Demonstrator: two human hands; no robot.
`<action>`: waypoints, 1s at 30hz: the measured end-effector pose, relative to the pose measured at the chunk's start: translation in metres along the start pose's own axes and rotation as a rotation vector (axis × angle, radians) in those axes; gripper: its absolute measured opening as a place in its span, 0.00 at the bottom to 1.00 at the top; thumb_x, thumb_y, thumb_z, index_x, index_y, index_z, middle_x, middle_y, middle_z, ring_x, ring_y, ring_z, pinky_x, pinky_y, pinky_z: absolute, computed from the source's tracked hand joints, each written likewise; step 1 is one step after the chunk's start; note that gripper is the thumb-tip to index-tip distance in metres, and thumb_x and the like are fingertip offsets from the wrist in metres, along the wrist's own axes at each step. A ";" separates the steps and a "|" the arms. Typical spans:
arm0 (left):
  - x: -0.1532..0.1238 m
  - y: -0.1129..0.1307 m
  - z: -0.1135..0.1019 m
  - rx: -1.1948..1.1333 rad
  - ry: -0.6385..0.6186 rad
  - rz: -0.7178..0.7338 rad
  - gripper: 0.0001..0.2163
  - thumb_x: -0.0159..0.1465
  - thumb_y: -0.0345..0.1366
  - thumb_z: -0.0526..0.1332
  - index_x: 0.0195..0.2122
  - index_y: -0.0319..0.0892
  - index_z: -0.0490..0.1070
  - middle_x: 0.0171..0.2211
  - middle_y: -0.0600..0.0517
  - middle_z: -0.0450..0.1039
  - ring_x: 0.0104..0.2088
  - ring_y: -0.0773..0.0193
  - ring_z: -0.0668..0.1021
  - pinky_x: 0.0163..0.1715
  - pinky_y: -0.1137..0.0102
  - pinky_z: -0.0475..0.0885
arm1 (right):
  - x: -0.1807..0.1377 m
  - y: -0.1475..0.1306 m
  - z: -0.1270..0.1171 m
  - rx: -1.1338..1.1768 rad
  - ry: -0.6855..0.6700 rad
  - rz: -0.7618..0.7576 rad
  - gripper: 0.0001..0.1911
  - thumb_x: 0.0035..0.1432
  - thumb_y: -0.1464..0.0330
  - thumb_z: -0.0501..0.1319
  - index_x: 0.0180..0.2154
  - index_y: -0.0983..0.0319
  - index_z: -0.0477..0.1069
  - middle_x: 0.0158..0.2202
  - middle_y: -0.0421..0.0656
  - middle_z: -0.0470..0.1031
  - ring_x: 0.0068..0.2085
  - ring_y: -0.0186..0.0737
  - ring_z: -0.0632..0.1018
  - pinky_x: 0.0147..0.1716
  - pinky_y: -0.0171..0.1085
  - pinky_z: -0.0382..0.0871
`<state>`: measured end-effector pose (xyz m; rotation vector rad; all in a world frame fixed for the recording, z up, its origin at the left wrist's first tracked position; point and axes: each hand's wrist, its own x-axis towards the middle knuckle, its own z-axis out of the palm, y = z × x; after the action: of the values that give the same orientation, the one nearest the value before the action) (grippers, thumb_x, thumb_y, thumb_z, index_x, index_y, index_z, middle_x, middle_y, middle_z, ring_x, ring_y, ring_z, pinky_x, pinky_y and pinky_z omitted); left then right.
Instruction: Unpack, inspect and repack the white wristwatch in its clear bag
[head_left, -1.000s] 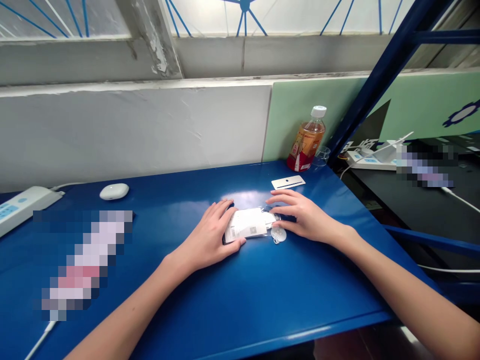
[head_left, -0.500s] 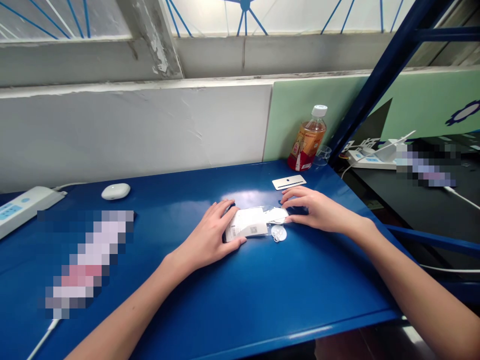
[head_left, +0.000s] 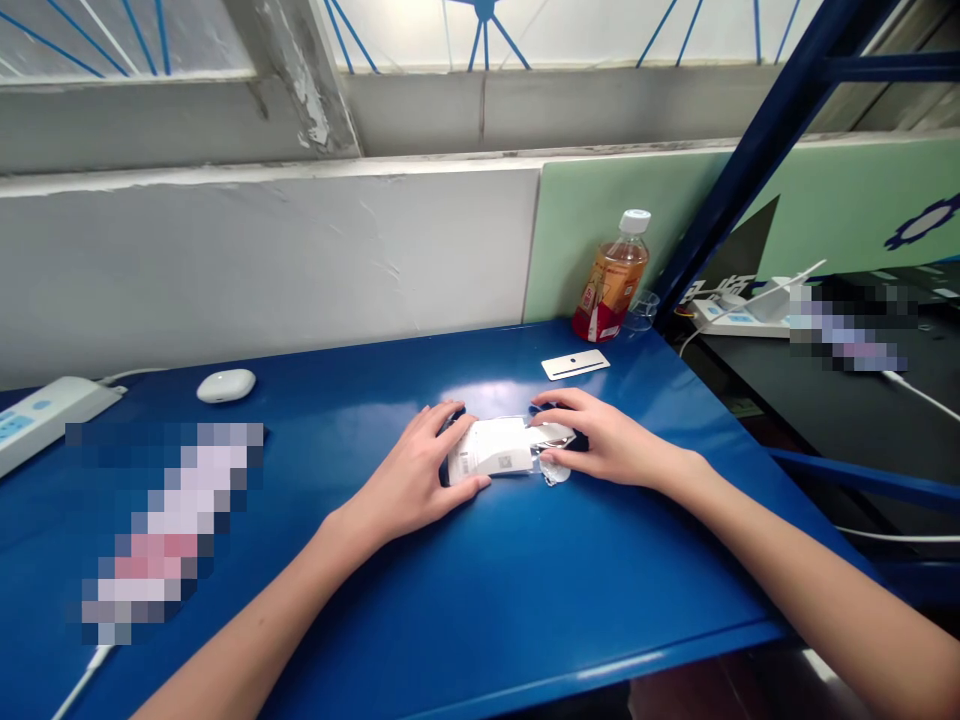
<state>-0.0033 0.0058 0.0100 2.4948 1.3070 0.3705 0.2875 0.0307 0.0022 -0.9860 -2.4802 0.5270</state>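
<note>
A small white packet with printed labels lies flat on the blue table. My left hand grips its left end, thumb at the near edge and fingers over the far edge. My right hand pinches the clear plastic wrap at the packet's right end between thumb and fingers. A crumpled bit of clear film lies just under my right thumb.
A white card lies behind my right hand. A tea bottle stands at the back by the green panel. A white earbud case and a power strip sit at the left. A blue shelf post rises at the right.
My right hand moved away to the right, then came back and closed on the plastic at the packet's right end. My left hand stayed on the packet.
</note>
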 end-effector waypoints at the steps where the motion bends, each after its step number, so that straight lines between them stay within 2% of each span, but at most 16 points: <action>1: 0.000 0.000 0.000 0.002 0.004 0.000 0.28 0.65 0.52 0.60 0.62 0.43 0.62 0.66 0.38 0.58 0.66 0.42 0.61 0.64 0.45 0.58 | 0.000 0.000 0.001 0.006 -0.006 0.002 0.16 0.61 0.63 0.63 0.51 0.58 0.73 0.58 0.53 0.70 0.58 0.53 0.73 0.54 0.51 0.71; 7: -0.001 -0.002 0.002 0.003 0.040 0.014 0.28 0.64 0.51 0.61 0.61 0.43 0.64 0.65 0.40 0.61 0.65 0.42 0.63 0.64 0.46 0.59 | 0.002 -0.002 -0.001 -0.009 -0.019 0.000 0.12 0.60 0.66 0.64 0.46 0.59 0.71 0.57 0.53 0.69 0.57 0.52 0.73 0.53 0.49 0.71; 13: 0.001 -0.001 0.001 0.014 0.043 0.032 0.26 0.65 0.49 0.61 0.61 0.44 0.65 0.64 0.41 0.63 0.64 0.43 0.64 0.64 0.47 0.57 | 0.002 -0.004 -0.011 -0.031 0.027 0.006 0.10 0.56 0.68 0.66 0.41 0.59 0.72 0.53 0.50 0.74 0.53 0.51 0.75 0.49 0.46 0.72; 17: 0.001 0.000 -0.001 0.016 0.033 0.029 0.25 0.66 0.48 0.60 0.61 0.43 0.64 0.64 0.42 0.63 0.64 0.44 0.65 0.64 0.48 0.59 | 0.001 -0.001 -0.020 -0.048 0.024 0.082 0.08 0.55 0.67 0.66 0.39 0.59 0.74 0.39 0.45 0.79 0.39 0.45 0.79 0.38 0.39 0.71; 20: 0.000 0.000 -0.002 0.000 0.037 0.022 0.24 0.66 0.47 0.60 0.61 0.43 0.64 0.64 0.41 0.63 0.64 0.43 0.65 0.63 0.49 0.62 | 0.000 0.003 -0.025 -0.041 0.042 0.134 0.09 0.55 0.66 0.65 0.39 0.60 0.75 0.34 0.42 0.80 0.32 0.41 0.78 0.32 0.36 0.68; 24: -0.001 0.000 -0.003 -0.027 0.045 0.016 0.24 0.65 0.47 0.60 0.60 0.45 0.65 0.63 0.42 0.64 0.64 0.42 0.66 0.61 0.49 0.65 | -0.002 0.007 -0.030 -0.015 0.156 0.144 0.08 0.54 0.66 0.65 0.38 0.59 0.75 0.34 0.41 0.80 0.32 0.40 0.78 0.31 0.36 0.68; 28: -0.001 0.000 -0.004 -0.037 0.056 0.002 0.23 0.64 0.48 0.61 0.57 0.44 0.67 0.62 0.42 0.64 0.63 0.42 0.67 0.59 0.51 0.67 | -0.003 0.008 -0.037 0.058 0.321 0.160 0.04 0.57 0.66 0.64 0.35 0.59 0.75 0.34 0.42 0.80 0.35 0.43 0.79 0.35 0.39 0.69; 30: -0.001 0.000 -0.004 -0.034 0.062 0.000 0.23 0.62 0.48 0.62 0.56 0.44 0.68 0.62 0.41 0.64 0.62 0.42 0.67 0.59 0.52 0.67 | -0.003 0.008 -0.039 0.125 0.428 0.197 0.05 0.57 0.64 0.65 0.32 0.59 0.75 0.32 0.42 0.79 0.34 0.44 0.79 0.35 0.40 0.70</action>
<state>-0.0057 0.0054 0.0132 2.4740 1.3130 0.4695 0.3139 0.0411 0.0300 -1.1613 -1.9641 0.4675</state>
